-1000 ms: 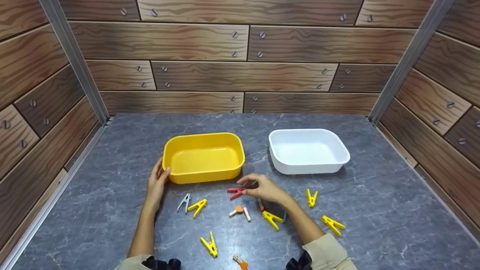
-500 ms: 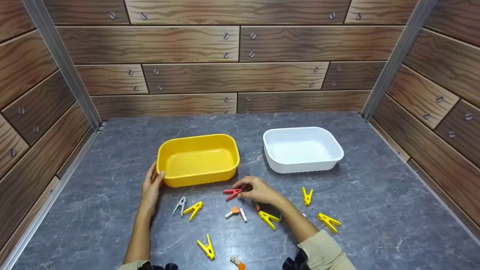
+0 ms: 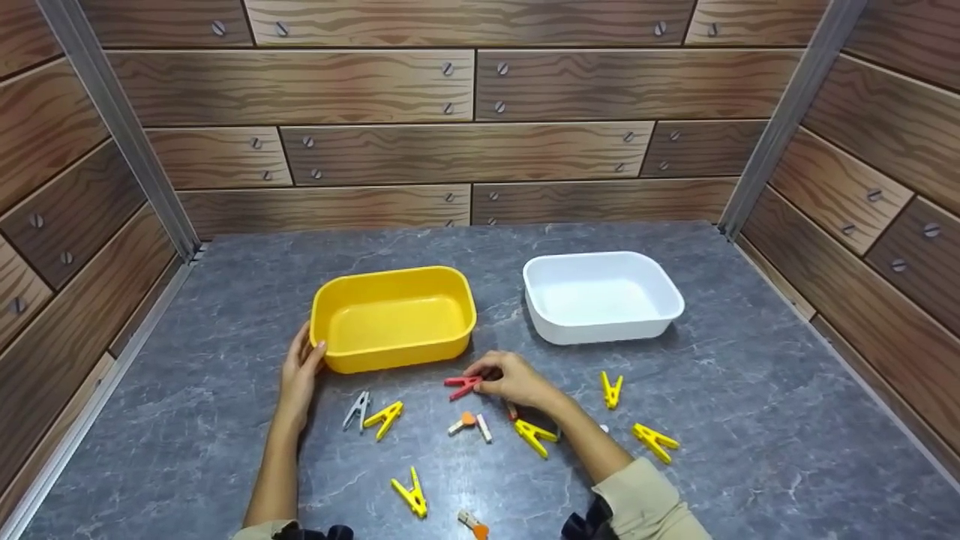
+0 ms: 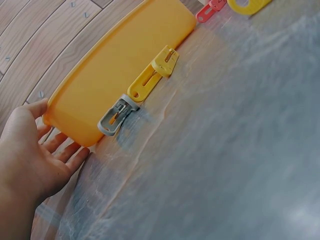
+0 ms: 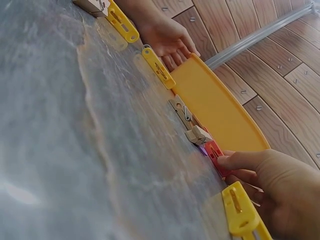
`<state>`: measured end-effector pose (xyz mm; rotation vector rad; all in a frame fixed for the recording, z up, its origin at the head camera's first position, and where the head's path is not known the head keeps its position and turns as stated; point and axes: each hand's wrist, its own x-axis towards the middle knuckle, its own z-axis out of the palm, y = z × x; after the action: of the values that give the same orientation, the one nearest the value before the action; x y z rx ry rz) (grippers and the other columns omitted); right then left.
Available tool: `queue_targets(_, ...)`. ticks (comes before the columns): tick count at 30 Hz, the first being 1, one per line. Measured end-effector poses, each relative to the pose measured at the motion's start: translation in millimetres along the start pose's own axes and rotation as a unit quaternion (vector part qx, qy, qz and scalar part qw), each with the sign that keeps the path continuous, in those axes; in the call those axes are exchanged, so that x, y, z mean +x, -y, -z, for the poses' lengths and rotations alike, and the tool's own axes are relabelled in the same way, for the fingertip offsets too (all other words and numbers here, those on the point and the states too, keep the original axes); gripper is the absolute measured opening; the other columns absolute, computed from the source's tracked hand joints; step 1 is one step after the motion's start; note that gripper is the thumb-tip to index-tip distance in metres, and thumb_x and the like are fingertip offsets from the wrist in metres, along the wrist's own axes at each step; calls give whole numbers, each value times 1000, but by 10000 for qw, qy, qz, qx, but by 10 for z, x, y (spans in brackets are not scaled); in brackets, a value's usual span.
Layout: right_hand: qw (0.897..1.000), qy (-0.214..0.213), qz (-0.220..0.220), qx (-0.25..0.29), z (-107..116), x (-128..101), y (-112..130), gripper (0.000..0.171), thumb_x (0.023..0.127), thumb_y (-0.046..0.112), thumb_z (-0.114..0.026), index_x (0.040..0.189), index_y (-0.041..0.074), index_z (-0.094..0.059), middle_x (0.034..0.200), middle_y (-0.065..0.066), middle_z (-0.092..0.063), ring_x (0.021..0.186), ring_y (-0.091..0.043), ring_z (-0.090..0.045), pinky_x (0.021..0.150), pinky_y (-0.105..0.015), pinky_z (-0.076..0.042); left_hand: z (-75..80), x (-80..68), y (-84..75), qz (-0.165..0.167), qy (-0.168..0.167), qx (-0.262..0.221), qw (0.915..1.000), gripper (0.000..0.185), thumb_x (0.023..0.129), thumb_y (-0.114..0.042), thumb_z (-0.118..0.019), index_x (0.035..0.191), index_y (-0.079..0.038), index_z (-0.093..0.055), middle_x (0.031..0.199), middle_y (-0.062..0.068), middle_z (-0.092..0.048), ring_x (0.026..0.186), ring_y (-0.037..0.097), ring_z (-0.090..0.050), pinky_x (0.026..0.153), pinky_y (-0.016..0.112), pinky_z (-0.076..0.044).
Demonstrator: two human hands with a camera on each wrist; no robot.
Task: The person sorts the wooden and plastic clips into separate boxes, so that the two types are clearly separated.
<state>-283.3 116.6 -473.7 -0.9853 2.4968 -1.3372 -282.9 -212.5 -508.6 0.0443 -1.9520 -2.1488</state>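
My left hand (image 3: 301, 375) grips the near left corner of a yellow plastic tub (image 3: 390, 361), its thumb by the rim and the other fingers along the outer side, as the left wrist view also shows. In front of the tub, my right hand (image 3: 514, 379) pinches a red clothespin (image 3: 459, 385) between thumb and fingers, low over the table. The right wrist view has the red clothespin (image 5: 215, 156) under the thumb. A grey clothespin (image 3: 358, 411) and a yellow clothespin (image 3: 385, 418) lie near my left hand. Both tubs are empty inside.
A white tub (image 3: 604, 332) stands to the right. Several more yellow clothespins, one of them (image 3: 410, 493) near the front, lie scattered on the grey marbled table (image 3: 202, 390). Small wooden clothespins, one (image 3: 463, 423) with an orange piece, lie in the middle. Wood-patterned walls (image 3: 375, 154) enclose the table.
The right hand's fingers have come down and pinched the red clothespin. The left hand stays at the yellow tub's corner. The head view has shifted slightly, so everything sits further left.
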Motion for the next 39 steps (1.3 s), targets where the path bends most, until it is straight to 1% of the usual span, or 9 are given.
queue_targets(4,9999,-51,91,-52,-9,4,-29,19,81,-5,-65,100,-7,-66,94,-18,-61,80,-30,-55,69,-29,-47,-8,-1,0,-10,36,-64,10000,55,98,-9,-43,145,1,-16,147,21,-19,132,29,-23,105,42,-26)
queue_targets(6,9999,-74,95,-80,-29,25,-114,19,81,-4,-65,100,-6,-67,94,-17,-61,81,-29,-55,69,-29,-46,-10,-5,-3,-8,33,-91,10000,55,98,-9,-43,145,1,-16,147,21,-19,132,29,-23,105,42,-26)
queue_targets(11,9997,-140,64,-213,-76,85,-361,17,83,6,-67,100,2,-69,90,-5,-62,80,-19,-55,69,-28,-46,-8,-5,-5,-19,-9,-101,9999,55,98,-9,-43,145,1,-17,147,20,-21,132,28,-24,104,41,-27)
queue_targets(14,9996,-158,50,-247,-70,94,-399,16,83,9,-67,99,6,-70,89,1,-61,78,-13,-54,68,-25,-46,-4,2,6,-35,-16,-49,10000,55,98,-10,-43,145,1,-18,146,20,-23,132,27,-25,104,41,-28)
queue_targets(21,9991,-237,106,-329,-57,113,-389,17,82,8,-67,99,9,-70,91,4,-60,79,-13,-53,70,-26,-45,-2,16,11,29,-34,62,10000,55,98,-12,-43,145,0,-18,146,18,-24,131,26,-27,103,40,-29)
queue_targets(28,9987,-365,256,-255,-46,127,-357,17,82,9,-68,99,8,-70,91,-2,-61,79,-18,-54,70,-30,-46,5,55,31,72,-14,114,9999,54,98,-11,-44,145,-1,-19,146,17,-24,131,26,-27,103,39,-30)
queue_targets(31,9984,-382,317,-265,-44,131,-333,17,82,10,-68,99,8,-70,92,-2,-61,80,-18,-54,70,-31,-47,7,51,28,65,-32,135,9999,54,98,-12,-44,145,-1,-19,146,17,-25,131,25,-27,103,40,-30)
queue_targets(36,9982,-387,246,-374,-35,146,-287,18,82,10,-68,100,9,-70,91,2,-60,83,-15,-55,74,-30,-48,7,41,28,97,-68,170,9998,55,98,-13,-44,145,-2,-19,146,17,-24,131,25,-27,103,39,-30)
queue_targets(39,9982,-371,290,-367,-31,160,-259,18,83,11,-68,100,8,-70,92,2,-61,86,-16,-55,75,-34,-48,-3,19,-9,134,-52,86,9999,55,98,-11,-43,145,0,-18,147,19,-22,132,27,-25,104,40,-28)
